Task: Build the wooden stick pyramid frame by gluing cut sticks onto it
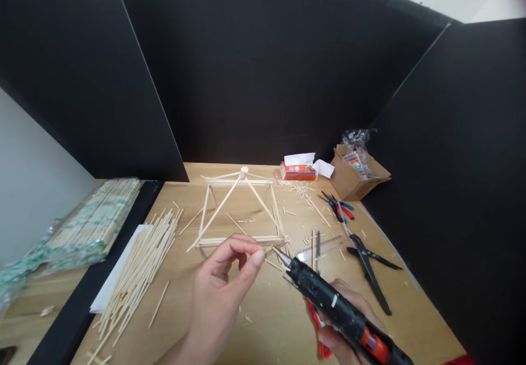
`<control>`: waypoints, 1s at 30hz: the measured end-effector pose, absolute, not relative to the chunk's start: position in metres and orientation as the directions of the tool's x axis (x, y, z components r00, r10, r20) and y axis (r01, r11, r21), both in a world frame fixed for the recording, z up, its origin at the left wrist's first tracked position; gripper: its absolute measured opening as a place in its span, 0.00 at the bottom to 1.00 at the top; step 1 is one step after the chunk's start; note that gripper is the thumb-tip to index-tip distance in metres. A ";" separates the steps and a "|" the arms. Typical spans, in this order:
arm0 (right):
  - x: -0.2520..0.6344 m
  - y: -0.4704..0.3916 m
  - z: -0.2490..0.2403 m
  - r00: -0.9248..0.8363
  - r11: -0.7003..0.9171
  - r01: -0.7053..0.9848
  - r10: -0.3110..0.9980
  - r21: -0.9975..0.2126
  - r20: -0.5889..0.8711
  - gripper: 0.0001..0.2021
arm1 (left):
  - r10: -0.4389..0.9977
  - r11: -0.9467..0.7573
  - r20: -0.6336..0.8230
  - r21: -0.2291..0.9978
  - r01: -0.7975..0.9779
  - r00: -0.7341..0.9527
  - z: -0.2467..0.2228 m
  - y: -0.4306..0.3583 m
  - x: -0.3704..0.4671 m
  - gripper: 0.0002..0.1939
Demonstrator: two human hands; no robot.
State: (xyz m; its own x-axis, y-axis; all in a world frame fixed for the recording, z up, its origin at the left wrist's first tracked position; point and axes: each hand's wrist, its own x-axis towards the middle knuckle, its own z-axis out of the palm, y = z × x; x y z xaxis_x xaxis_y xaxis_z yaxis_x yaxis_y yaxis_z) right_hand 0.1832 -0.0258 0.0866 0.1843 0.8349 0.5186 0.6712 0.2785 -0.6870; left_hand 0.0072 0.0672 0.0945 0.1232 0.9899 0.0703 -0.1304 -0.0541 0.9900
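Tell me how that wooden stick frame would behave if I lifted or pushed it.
The stick frame is probably light for its size, being thin wooden sticks with wide gaps between them. Its joints may be fragile, since sticks meet at narrow ends, as at the peak. It seems unlikely to roll, given its straight, angular edges.

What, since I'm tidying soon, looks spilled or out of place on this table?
Short stick pieces lie strewn in front of the tissue pack, unlike the long sticks bunched on the left. One loose stick lies apart, right of that bunch. I see no clear damage.
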 end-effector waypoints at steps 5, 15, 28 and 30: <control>0.189 -0.027 0.091 0.102 0.349 0.621 0.852 -0.702 0.514 0.13 | 0.991 -0.040 0.055 0.991 -0.127 0.120 0.094 0.067 0.008 0.05; 0.186 -0.024 0.086 0.144 0.350 0.649 0.815 -0.675 0.561 0.13 | 0.992 -0.055 0.068 0.991 -0.119 0.108 0.093 0.067 0.006 0.05; 0.188 -0.025 0.088 0.129 0.360 0.611 0.833 -0.705 0.538 0.12 | 0.992 -0.044 0.060 0.990 -0.136 0.113 0.092 0.068 0.007 0.05; 0.189 -0.026 0.088 0.099 0.359 0.608 0.851 -0.709 0.516 0.12 | 0.992 -0.044 0.059 0.990 -0.135 0.108 0.093 0.067 0.007 0.05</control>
